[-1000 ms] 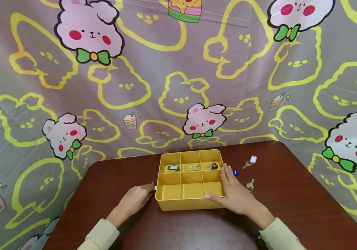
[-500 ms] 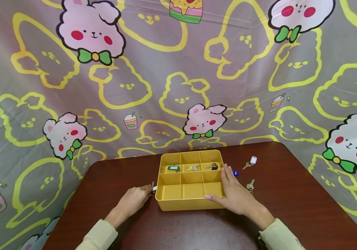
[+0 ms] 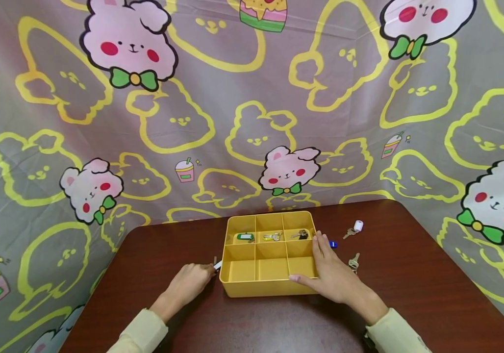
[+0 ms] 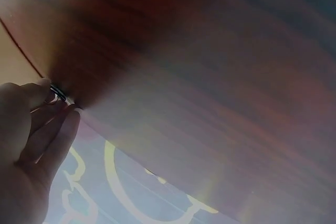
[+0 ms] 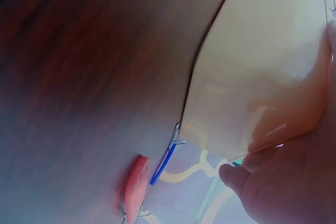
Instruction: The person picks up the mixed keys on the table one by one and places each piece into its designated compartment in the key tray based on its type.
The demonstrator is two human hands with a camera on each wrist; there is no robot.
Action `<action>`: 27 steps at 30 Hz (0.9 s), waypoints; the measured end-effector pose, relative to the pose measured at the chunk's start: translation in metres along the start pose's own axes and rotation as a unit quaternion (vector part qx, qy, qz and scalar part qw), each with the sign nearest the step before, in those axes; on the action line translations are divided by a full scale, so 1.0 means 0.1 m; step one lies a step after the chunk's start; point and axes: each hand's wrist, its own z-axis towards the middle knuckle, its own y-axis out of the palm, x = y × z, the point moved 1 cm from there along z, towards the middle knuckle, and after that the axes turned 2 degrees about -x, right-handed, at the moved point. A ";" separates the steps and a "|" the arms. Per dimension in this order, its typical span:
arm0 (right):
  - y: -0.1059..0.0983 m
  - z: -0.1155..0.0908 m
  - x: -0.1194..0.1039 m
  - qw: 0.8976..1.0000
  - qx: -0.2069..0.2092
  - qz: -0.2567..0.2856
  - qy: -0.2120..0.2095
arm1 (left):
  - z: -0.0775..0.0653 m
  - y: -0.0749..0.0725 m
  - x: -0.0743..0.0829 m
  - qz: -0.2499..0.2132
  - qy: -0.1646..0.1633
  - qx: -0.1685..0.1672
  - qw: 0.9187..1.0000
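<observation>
A yellow box with several compartments sits on the dark wood table. Beside its left wall, my left hand pinches a key with a white tag between thumb and fingers. Only a dark sliver of the key shows at the fingertips in the left wrist view. My right hand rests along the box's right wall, fingers straight and thumb at the front rim. In the back row lie a green-tagged key, a yellow-tagged key and a dark-headed key, one per compartment.
To the right of the box lie a white-tagged key, a blue tag and another key. A red tag shows in the right wrist view. A patterned curtain stands around the table's back and sides.
My left fingers have drawn back slightly and curled more, and the white tag has tilted and shows more. My right hand and the box stay put.
</observation>
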 end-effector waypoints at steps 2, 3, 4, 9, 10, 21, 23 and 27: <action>0.00 0.00 0.00 1.000 0.001 -0.001 -0.001 | -0.01 0.00 -0.01 0.007 0.005 0.005 1.000; 0.00 0.00 0.00 1.000 0.002 -0.001 -0.001 | -0.01 0.00 -0.01 0.013 0.009 0.007 1.000; 0.00 0.00 0.00 1.000 0.002 -0.002 -0.001 | -0.01 -0.01 0.00 0.019 0.013 0.008 1.000; 0.00 0.00 0.00 1.000 0.004 -0.001 -0.002 | -0.01 -0.03 -0.01 0.048 0.036 0.007 0.998; 0.00 0.00 0.00 1.000 0.003 -0.001 -0.002 | -0.01 -0.04 -0.01 0.050 0.039 0.006 0.998; 0.00 -0.01 -0.01 1.000 0.000 -0.002 -0.002 | -0.05 -0.05 -0.07 0.039 0.030 0.004 0.999; 0.00 -0.01 -0.01 1.000 0.001 -0.003 -0.003 | -0.05 -0.06 -0.09 0.039 0.031 0.013 0.999; 0.00 -0.01 -0.01 1.000 0.001 -0.005 -0.003 | -0.06 -0.09 -0.13 0.036 0.024 0.036 0.998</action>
